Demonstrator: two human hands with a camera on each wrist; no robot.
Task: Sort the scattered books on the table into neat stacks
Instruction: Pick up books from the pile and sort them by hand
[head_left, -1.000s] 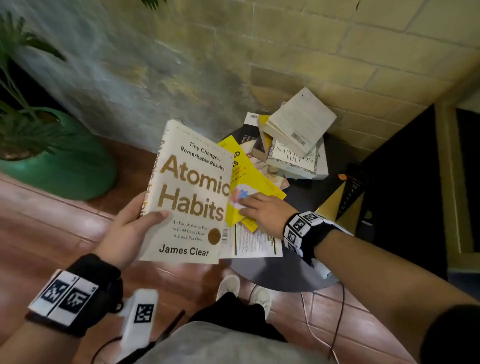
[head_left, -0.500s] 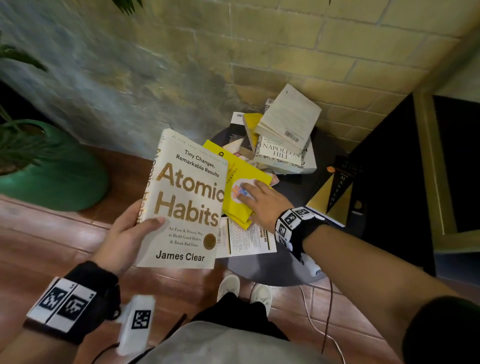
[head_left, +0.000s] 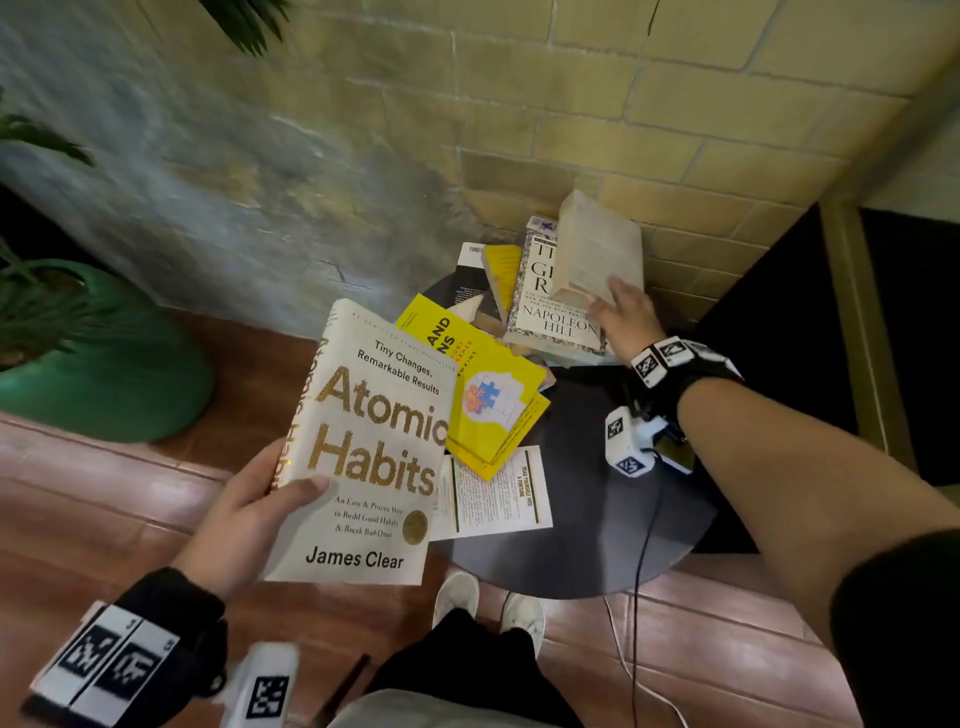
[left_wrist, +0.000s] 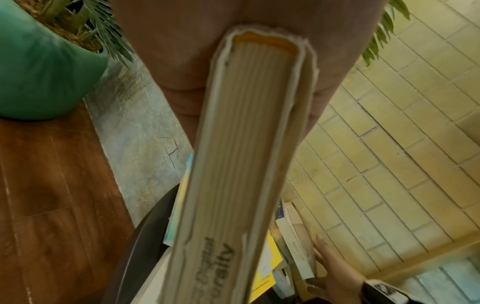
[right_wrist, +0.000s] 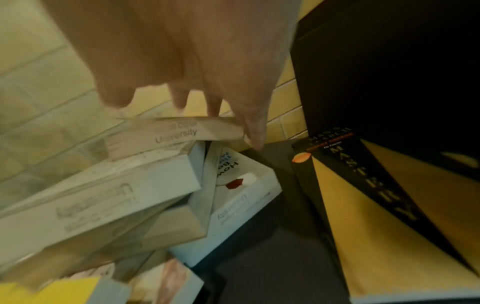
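Note:
My left hand (head_left: 270, 499) grips a cream hardback, Atomic Habits (head_left: 363, 441), thumb on its cover, held up left of the round dark table (head_left: 597, 519). The left wrist view shows its page edge (left_wrist: 246, 144). My right hand (head_left: 618, 312) reaches to the far pile with straight fingers (right_wrist: 179, 98) touching the near edge of a cream paperback (head_left: 597, 254), which tilts up against the wall. That paperback (right_wrist: 176, 131) lies on the Napoleon Hill book (head_left: 556, 317). A yellow book (head_left: 488, 400) and a white back cover (head_left: 493, 493) lie nearer me.
A black and gold Mastery book (right_wrist: 363, 195) leans at the table's right, against a black cabinet (head_left: 779, 322). A green plant pot (head_left: 104, 364) stands on the wooden floor to the left. The brick wall is right behind the pile. A cable (head_left: 644, 571) hangs off the table's front.
My right hand left the yellow book and moved back to the far pile. The cream paperback, flat on top before, now tilts up. The left hand still holds Atomic Habits.

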